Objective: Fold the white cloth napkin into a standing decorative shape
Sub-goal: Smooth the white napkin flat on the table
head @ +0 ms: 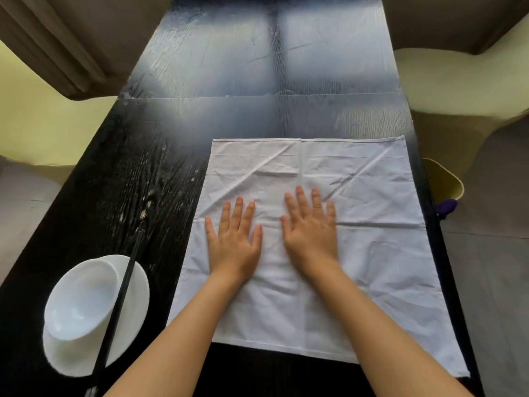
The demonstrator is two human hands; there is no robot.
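The white cloth napkin (372,253) lies spread flat and unfolded on the dark wooden table (229,116), creased with old fold lines. Its right edge reaches the table's right edge. My left hand (233,239) rests palm down on the napkin's left-centre, fingers spread. Just to its right, my right hand (310,230) also presses flat on the cloth, fingers apart. Neither hand grips the fabric.
A white bowl (80,299) sits on a white plate (134,305) at the near left, with black chopsticks (120,305) laid across them. Pale yellow chairs (458,87) stand to the right and left of the table. A purple object (445,207) shows by the right edge.
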